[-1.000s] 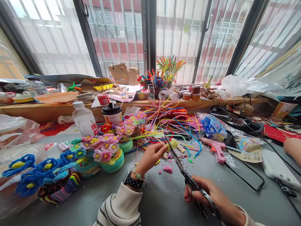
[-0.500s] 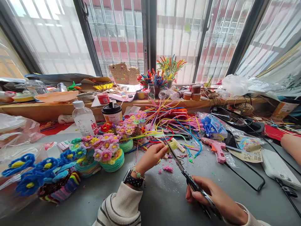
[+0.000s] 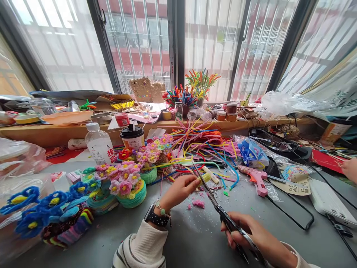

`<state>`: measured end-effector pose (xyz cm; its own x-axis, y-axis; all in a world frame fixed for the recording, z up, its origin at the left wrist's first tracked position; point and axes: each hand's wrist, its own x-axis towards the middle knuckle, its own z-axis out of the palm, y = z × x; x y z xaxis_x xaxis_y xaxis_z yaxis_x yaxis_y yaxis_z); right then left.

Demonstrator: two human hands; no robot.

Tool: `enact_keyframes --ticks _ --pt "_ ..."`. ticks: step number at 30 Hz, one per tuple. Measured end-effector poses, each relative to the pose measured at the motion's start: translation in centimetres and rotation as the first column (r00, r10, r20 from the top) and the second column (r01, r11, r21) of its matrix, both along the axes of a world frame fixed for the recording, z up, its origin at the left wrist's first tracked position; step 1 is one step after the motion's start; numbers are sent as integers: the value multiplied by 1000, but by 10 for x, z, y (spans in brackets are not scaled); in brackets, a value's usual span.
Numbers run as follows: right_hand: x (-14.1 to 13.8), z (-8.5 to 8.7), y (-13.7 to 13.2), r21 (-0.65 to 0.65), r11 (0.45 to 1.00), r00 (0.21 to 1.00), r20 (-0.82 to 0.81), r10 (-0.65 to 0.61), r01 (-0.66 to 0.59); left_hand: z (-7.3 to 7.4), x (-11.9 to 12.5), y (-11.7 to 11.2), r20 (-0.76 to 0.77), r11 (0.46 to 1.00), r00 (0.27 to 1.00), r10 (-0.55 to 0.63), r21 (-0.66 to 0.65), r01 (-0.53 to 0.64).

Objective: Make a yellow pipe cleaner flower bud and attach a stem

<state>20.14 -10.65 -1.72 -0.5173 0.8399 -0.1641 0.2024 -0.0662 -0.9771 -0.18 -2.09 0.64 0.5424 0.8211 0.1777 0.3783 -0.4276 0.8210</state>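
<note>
My left hand (image 3: pixel 181 189) pinches a short pale yellow piece of pipe cleaner (image 3: pixel 205 178) above the grey table. My right hand (image 3: pixel 248 230) is wrapped around the handles of a pair of dark-handled scissors (image 3: pixel 216 204). Their long blades point up and to the left, slightly parted, crossing at the yellow piece; whether they bite into it I cannot tell. Below lie pink fuzzy clippings (image 3: pixel 198 204) and scattered tiny bits. Left of my hand stand pots of pink pipe-cleaner flowers (image 3: pixel 126 175) and a striped pot with blue flowers (image 3: pixel 54 201).
A heap of coloured pipe cleaners (image 3: pixel 195 139) lies beyond my hands. To the right are a pink glue gun (image 3: pixel 256 179), a white power bank (image 3: pixel 331 201) and cables. A bottle (image 3: pixel 99 143) and a lidded cup (image 3: pixel 132 137) stand at left. Another person's hand (image 3: pixel 350 170) shows at the right edge.
My hands and the scissors stay nearly in place, with the view shifted slightly. The other person's arm has drawn back toward the right edge, leaving only part of a hand visible.
</note>
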Motion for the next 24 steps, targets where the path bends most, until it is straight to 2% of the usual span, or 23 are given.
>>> enact_keyframes --ticks 10,16,20,24 --pt "-9 -19 2 11 994 994 4 -106 106 -3 0 4 40 1000 999 4 2 -4" --pt "-9 -16 2 67 995 996 -41 -75 78 -5 -2 7 132 995 991 -19 -92 31" --pt "-4 -10 1 104 993 996 -72 -56 64 -4 -2 5 112 989 992 -53 -133 68" --pt "-3 -11 4 104 993 998 -25 -49 51 -3 -2 5 116 986 991 -63 -145 79"
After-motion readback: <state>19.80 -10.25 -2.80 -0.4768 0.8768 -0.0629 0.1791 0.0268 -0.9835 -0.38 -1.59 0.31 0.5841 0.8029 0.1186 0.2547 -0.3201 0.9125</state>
